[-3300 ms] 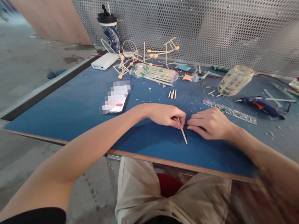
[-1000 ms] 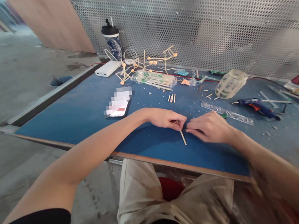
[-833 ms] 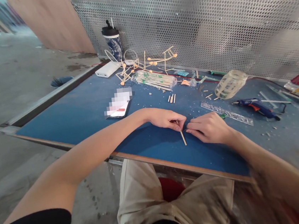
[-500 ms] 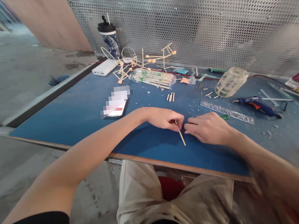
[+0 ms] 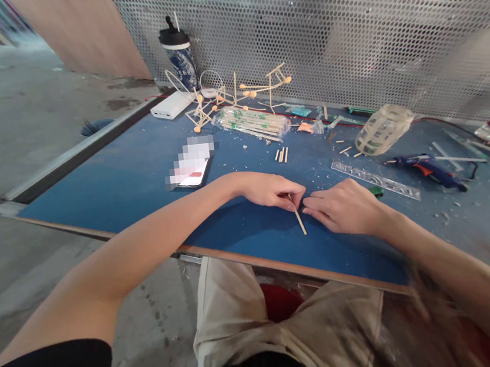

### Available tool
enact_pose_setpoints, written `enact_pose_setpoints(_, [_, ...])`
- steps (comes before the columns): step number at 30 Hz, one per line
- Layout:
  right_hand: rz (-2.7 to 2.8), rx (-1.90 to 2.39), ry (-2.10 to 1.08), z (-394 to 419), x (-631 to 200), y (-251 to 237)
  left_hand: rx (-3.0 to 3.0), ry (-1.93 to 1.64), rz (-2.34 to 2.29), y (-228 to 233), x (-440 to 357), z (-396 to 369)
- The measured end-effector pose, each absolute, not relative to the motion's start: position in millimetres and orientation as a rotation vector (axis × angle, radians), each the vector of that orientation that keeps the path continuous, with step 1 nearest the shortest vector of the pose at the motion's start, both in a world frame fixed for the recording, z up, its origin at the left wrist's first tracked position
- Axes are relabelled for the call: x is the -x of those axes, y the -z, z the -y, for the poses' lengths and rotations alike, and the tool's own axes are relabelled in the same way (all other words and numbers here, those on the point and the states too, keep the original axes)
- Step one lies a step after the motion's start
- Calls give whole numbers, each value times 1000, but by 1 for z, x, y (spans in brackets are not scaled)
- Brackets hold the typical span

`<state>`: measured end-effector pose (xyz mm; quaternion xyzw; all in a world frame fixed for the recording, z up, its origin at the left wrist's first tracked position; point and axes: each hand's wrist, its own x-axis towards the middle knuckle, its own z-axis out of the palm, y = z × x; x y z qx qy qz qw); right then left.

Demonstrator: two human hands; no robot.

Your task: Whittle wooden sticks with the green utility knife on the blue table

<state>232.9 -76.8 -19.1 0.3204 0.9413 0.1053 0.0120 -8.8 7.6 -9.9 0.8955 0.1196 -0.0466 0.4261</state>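
Note:
My left hand (image 5: pixel 274 193) is closed, pinching a thin wooden stick (image 5: pixel 300 222) between thumb and fingers. The stick's near end points toward the table's front edge; its upper part is hidden in the fingers. Just to the right, my right hand (image 5: pixel 346 208) is closed too, its fingertips close to the stick. A green end (image 5: pixel 376 192) shows behind that hand, and a small dark edge shows at its fingertips, seemingly one thin tool held in it; most of it is covered. Several short cut sticks (image 5: pixel 282 155) lie in a row beyond my hands.
A phone (image 5: pixel 193 165) lies left. Behind are a bag of sticks (image 5: pixel 254 123), a stick frame with orange joints (image 5: pixel 244 94), a white power bank (image 5: pixel 172 105) and a cup (image 5: pixel 179 59). A clear ruler (image 5: pixel 376 179), glue gun (image 5: pixel 427 171) and translucent jar (image 5: pixel 383 129) are right.
The view has shifted slightly. Both hands keep nearly the same pose, with the stick still pinched in my left hand.

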Motion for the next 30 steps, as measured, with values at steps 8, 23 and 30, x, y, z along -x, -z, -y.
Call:
enact_pose_setpoints(8, [-3100, -1017, -348, 68, -251, 30, -2204, 89, -304, 6, 8, -7])
enact_pose_setpoints(23, [-3198, -934, -402, 70, -239, 33, -2195, 93, -362, 7, 5, -4])
enact_pose_setpoints(30, [-3151, -939, -392, 71, -238, 31, -2244, 97, -400, 5, 5, -1])
